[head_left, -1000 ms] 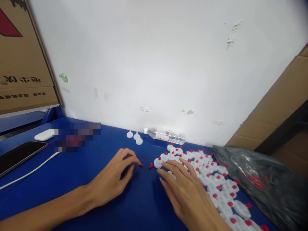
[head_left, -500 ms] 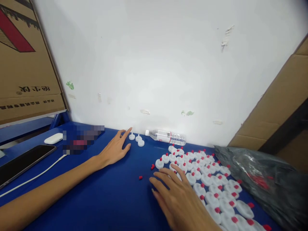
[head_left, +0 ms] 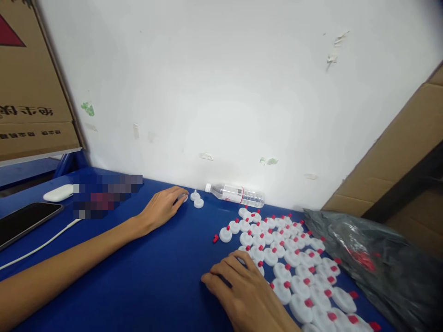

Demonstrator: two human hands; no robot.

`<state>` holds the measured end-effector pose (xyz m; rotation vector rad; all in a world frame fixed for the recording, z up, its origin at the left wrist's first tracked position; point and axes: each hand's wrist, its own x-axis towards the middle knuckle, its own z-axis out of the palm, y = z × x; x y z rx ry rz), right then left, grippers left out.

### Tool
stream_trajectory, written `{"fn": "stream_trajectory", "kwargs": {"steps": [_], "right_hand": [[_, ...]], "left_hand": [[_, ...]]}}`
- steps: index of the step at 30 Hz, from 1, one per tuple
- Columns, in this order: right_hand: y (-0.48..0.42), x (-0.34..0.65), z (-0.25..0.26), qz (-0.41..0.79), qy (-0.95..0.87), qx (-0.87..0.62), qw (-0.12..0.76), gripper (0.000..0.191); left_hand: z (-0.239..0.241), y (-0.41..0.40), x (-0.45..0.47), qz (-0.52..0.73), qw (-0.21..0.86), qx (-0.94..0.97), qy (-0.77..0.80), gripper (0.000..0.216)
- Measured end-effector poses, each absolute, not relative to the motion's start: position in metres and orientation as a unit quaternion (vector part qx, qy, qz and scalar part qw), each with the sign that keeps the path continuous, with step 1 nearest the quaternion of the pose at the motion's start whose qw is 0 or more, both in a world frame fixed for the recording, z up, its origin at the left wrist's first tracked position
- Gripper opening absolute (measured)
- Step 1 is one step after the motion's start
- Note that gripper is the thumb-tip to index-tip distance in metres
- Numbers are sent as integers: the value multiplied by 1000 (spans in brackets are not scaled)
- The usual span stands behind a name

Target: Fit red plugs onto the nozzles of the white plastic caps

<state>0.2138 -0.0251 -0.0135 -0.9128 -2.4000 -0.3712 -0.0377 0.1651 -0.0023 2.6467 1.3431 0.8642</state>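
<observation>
At the back of the blue table, my left hand [head_left: 166, 205] has its thumb and fingers closed round a white round cap with a nozzle [head_left: 184, 198]; only part of that cap shows. Two more white caps [head_left: 198, 203] sit just right of it. Lower down, my right hand [head_left: 244, 286] is low over the table with its fingers curled. What lies inside those fingers is hidden. Many white caps tipped with red [head_left: 292, 258] spread in rows beside and beyond this hand. A loose red tip piece [head_left: 216, 238] rests left of the rows.
A clear plastic bottle [head_left: 235, 193] lies along the wall. A dark plastic bag [head_left: 374, 258] with red pieces is at the right. To the left are a phone [head_left: 29, 223], a white case [head_left: 60, 192] and a white cable [head_left: 41, 253]. Cardboard [head_left: 38, 92] stands at the far left.
My left hand has come down and closed on the leftmost white cap. My right hand has shifted left and curled. The small red cap beside it has vanished from view.
</observation>
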Motion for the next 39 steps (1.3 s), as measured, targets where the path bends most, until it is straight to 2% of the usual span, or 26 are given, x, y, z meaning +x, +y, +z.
{"fn": "stream_trajectory", "kwargs": {"steps": [3,6,12,17,23,27,30,39], "right_hand": [[-25,215,-12,-149,-885,-338,283,21],[-25,216,-13,-171,-883,-334,283,19],[-27,219,-5,-116,-882,-339,305,25],[-29,222,6,-104,-859,-359,350,35],[-28,225,8,-81,-853,-379,350,38],[-27,225,6,-62,-851,-384,351,26],[-26,226,3,-55,-855,-381,348,25],[-28,225,3,-22,-855,-368,365,21]], "left_hand": [[7,143,-37,310,29,857,412,27],[10,109,-37,332,41,857,391,38],[-4,57,-29,287,102,894,329,42],[-2,43,-23,285,152,888,328,47],[3,44,-23,293,215,883,297,49],[2,43,-22,310,211,891,257,37],[1,42,-21,319,205,896,232,30],[1,39,-19,333,195,905,180,30]]}}
